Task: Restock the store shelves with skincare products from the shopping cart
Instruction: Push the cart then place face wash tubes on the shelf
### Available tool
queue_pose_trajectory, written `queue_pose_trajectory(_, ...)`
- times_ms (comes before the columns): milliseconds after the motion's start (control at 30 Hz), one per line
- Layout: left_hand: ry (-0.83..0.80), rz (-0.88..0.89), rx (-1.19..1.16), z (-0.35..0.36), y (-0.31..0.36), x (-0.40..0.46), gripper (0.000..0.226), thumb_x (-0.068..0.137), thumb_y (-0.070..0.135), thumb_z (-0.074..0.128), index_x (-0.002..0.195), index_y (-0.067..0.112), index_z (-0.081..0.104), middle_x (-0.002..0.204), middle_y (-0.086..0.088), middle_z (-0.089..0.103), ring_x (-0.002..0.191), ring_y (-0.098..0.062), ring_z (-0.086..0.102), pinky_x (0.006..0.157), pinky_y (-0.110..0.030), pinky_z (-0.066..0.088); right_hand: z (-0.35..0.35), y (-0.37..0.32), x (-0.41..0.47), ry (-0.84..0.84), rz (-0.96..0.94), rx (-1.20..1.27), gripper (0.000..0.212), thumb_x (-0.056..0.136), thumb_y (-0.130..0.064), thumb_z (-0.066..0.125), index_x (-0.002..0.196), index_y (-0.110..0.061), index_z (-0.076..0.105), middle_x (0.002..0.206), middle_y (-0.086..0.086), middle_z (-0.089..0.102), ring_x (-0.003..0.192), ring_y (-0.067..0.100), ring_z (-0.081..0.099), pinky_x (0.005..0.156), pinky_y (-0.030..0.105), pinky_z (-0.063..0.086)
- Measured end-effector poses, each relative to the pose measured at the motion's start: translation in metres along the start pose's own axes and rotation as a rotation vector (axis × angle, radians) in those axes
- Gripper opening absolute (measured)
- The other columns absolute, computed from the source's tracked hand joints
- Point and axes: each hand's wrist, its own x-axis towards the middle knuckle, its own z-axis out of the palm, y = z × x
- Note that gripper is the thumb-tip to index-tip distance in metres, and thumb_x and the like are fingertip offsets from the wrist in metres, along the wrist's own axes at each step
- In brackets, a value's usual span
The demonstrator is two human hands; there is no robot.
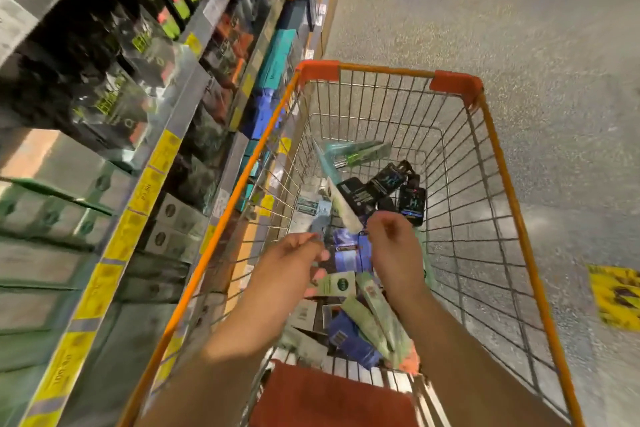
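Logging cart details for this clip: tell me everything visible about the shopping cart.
The shopping cart is a grey wire-mesh basket with an orange rim and red-orange corner caps. It stands on the speckled floor, close beside the shelves on its left. Boxed and tubed skincare products lie loose on its bottom. Both hands are over the basket; whether they touch the cart cannot be told.

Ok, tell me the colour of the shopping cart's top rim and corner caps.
The shopping cart has an orange rim with red-orange corner caps, clearest in the head view.
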Motion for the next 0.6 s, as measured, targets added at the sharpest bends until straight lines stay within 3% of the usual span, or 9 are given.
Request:
queue_pose_trajectory(100, 0.04, -0.052, -0.164, 0.016, 0.002, 0.038, 0.01, 0.103, 0.023, 0.058, 0.103, 0.018, 0.067, 0.09, -0.001, 0.074, 0.078, -0.023, 0.063, 0.054, -0.027, 0.046, 0.007, 0.006, 0.056, 0.053, -0.051, -0.098, 0.016, 0.102, -0.031, 0.061, 0.114, -0.022, 0.059, 0.091, -0.013, 0.062, 0.077, -0.002, 0.059, 0.067, 0.017, 0.046)
queue_pose_trajectory(200, 0.043, -0.084, -0.195, 0.031, 0.0, 0.069, 0.014, 0.103, 0.027, 0.057, 0.096, 0.021, 0.068, 0.09, 0.0, 0.077, 0.08, -0.022, 0.067, 0.071, -0.034, 0.055, 0.017, 0.016, 0.109, 0.05, -0.108, -0.275, 0.02, 0.101, -0.026, 0.062, 0.118, -0.015, 0.058, 0.095, -0.004, 0.063, 0.085, 0.016, 0.061, 0.067, 0.022, 0.045)
queue_pose_trajectory(300, 0.04, -0.138, -0.247, 0.041, -0.004, 0.096, 0.022, 0.104, 0.028, 0.054, 0.093, 0.015, 0.067, 0.09, -0.005, 0.073, 0.073, -0.02, 0.067, 0.069, -0.034, 0.053, 0.024, 0.037, 0.153, 0.068, -0.2, -0.58, 0.043, 0.098, -0.029, 0.064, 0.133, -0.005, 0.058, 0.119, 0.014, 0.062, 0.111, 0.031, 0.057, 0.092, 0.039, 0.051)
queue_pose_trajectory(433, 0.042, -0.207, -0.323, 0.042, -0.009, 0.116, 0.022, 0.105, 0.024, 0.052, 0.093, 0.013, 0.067, 0.089, -0.005, 0.072, 0.063, -0.019, 0.063, 0.059, -0.03, 0.05, 0.032, 0.049, 0.196, -0.005, -0.304, -0.958, 0.061, 0.097, -0.033, 0.062, 0.152, -0.012, 0.044, 0.143, 0.014, 0.05, 0.136, 0.035, 0.04, 0.11, 0.046, 0.039)
queue_pose_trajectory(533, 0.06, -0.226, -0.372, 0.035, -0.017, 0.124, 0.015, 0.104, 0.023, 0.056, 0.096, 0.015, 0.067, 0.089, -0.005, 0.077, 0.079, -0.026, 0.06, 0.065, -0.032, 0.049, 0.042, 0.052, 0.224, -0.017, -0.422, -1.054, 0.067, 0.091, -0.014, 0.065, 0.153, -0.008, 0.039, 0.149, 0.019, 0.045, 0.141, 0.036, 0.034, 0.119, 0.046, 0.032)
queue_pose_trajectory(600, 0.081, -0.233, -0.36, 0.031, -0.023, 0.13, 0.015, 0.101, 0.024, 0.059, 0.095, 0.015, 0.069, 0.091, -0.005, 0.077, 0.079, -0.026, 0.062, 0.071, -0.036, 0.05, 0.049, 0.05, 0.239, -0.035, -0.421, -1.066, 0.074, 0.089, -0.004, 0.062, 0.156, -0.007, 0.031, 0.159, 0.02, 0.032, 0.15, 0.038, 0.021, 0.125, 0.044, 0.022)
